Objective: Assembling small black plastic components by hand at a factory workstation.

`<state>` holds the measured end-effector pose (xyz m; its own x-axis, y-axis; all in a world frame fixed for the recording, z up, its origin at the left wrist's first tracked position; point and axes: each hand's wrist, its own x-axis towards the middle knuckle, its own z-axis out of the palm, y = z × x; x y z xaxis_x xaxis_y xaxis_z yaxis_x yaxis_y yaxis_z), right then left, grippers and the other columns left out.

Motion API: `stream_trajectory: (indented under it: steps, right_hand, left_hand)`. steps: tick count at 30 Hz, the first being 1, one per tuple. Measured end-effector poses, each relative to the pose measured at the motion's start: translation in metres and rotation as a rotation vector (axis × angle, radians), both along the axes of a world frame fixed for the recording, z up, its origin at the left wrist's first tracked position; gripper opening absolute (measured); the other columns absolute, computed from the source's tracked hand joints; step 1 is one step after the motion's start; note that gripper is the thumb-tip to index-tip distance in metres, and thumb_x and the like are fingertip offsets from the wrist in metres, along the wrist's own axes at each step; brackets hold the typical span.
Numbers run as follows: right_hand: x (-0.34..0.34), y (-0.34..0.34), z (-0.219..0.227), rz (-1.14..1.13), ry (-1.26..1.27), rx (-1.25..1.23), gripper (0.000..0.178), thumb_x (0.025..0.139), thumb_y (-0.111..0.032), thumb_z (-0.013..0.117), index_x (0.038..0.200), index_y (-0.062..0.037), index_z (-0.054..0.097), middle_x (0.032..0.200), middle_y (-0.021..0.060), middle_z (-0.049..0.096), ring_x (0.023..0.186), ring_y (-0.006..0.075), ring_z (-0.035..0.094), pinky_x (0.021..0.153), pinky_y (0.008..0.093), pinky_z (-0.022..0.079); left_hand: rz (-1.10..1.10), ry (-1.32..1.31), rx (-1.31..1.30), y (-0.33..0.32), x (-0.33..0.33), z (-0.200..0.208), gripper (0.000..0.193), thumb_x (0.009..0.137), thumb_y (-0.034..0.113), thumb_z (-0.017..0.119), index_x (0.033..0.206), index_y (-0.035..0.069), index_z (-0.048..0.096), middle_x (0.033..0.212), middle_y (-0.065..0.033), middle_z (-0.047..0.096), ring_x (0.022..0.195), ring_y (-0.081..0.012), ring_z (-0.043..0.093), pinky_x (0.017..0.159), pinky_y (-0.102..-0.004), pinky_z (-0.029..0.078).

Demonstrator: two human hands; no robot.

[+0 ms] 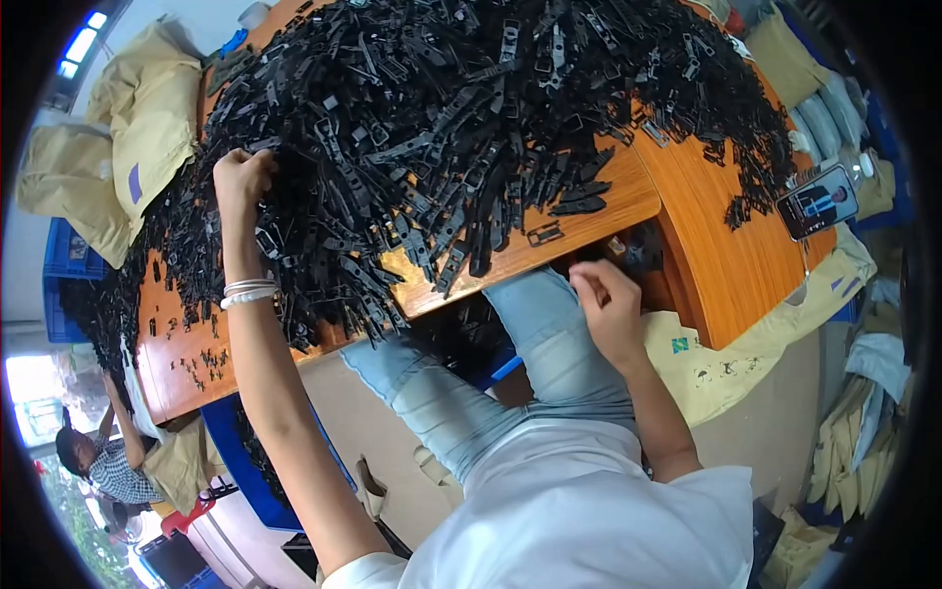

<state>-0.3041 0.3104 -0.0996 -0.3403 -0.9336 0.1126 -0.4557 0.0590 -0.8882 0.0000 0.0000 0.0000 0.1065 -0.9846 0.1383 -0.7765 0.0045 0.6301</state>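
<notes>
A broad heap of black plastic parts (432, 108), many long and narrow with slots, covers most of the wooden table (756, 285). My left hand (242, 179), its arm stretched forward, is at the left side of the heap with its fingers curled closed; whatever they hold is hidden. Near the table's front edge, over my right thigh, my right hand (610, 306) has its fingers bent in and thumb pressed to them. Anything in that pinch is too small to make out. A single black frame-shaped part (545, 233) lies on bare wood close by.
A phone (817, 202) with a lit screen stands at the table's right. Tan sacks (147, 108) and a blue crate (74, 253) are at the left. Beneath the tabletop is an open compartment (677, 270). Another person (113, 466) is at the far left.
</notes>
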Motion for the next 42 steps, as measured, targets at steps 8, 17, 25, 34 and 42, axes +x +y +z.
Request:
stream_trajectory:
  steps: [8, 17, 25, 34, 42]
  right_hand:
    - [-0.009, -0.04, -0.002, 0.003, 0.498, -0.267, 0.009, 0.077, 0.0, 0.061, 0.086, -0.0019, 0.061, 0.071, 0.005, 0.051, 0.058, 0.0143, 0.053, 0.05, 0.0243, 0.04]
    - [0.002, -0.03, 0.014, 0.093, 0.06, -0.398, 0.018, 0.074, 0.008, 0.061, 0.087, -0.0034, 0.064, 0.084, 0.0069, 0.053, 0.067, 0.0168, 0.054, 0.056, 0.0239, 0.042]
    - [0.03, -0.034, 0.057, 0.467, 0.012, -0.516, 0.027, 0.066, 0.01, 0.059, 0.083, -0.01, 0.067, 0.09, 0.0052, 0.055, 0.066, 0.0111, 0.049, 0.053, 0.0207, 0.036]
    - [0.034, -0.044, 0.063, 0.613, 0.218, -0.588, 0.019, 0.066, 0.004, 0.06, 0.081, -0.0074, 0.064, 0.093, 0.0075, 0.055, 0.076, 0.0188, 0.053, 0.056, 0.026, 0.041]
    - [0.034, -0.002, 0.043, 0.329, 0.138, -0.385, 0.015, 0.07, 0.003, 0.062, 0.084, 0.0019, 0.056, 0.089, 0.0112, 0.056, 0.073, 0.0235, 0.054, 0.062, 0.0289, 0.045]
  left_hand:
    - [-0.109, 0.703, 0.235, 0.068, -0.013, -0.002, 0.025, 0.078, -0.002, 0.059, 0.101, -0.009, 0.052, 0.077, -0.0126, 0.061, 0.058, -0.0139, 0.058, 0.049, -0.0207, 0.048]
    - [-0.258, 1.074, 0.256, 0.164, -0.035, -0.033, 0.029, 0.072, 0.0, 0.064, 0.101, 0.0, 0.06, 0.072, -0.0016, 0.058, 0.044, -0.003, 0.039, 0.036, -0.0152, 0.027]
    - [-0.61, 1.575, 0.814, 0.226, -0.081, -0.057, 0.039, 0.085, 0.025, 0.058, 0.104, -0.009, 0.054, 0.073, -0.018, 0.062, 0.038, -0.0104, 0.05, 0.032, -0.0175, 0.038]
    - [-0.549, 1.58, 0.813, 0.242, -0.089, -0.058, 0.03, 0.089, 0.021, 0.053, 0.102, -0.007, 0.053, 0.065, -0.0131, 0.06, 0.038, -0.0149, 0.054, 0.032, -0.0193, 0.038]
    - [-0.39, 1.023, 0.381, 0.254, -0.111, -0.069, 0.019, 0.089, 0.012, 0.052, 0.1, -0.003, 0.056, 0.068, -0.0052, 0.059, 0.047, -0.0078, 0.051, 0.043, -0.0175, 0.036]
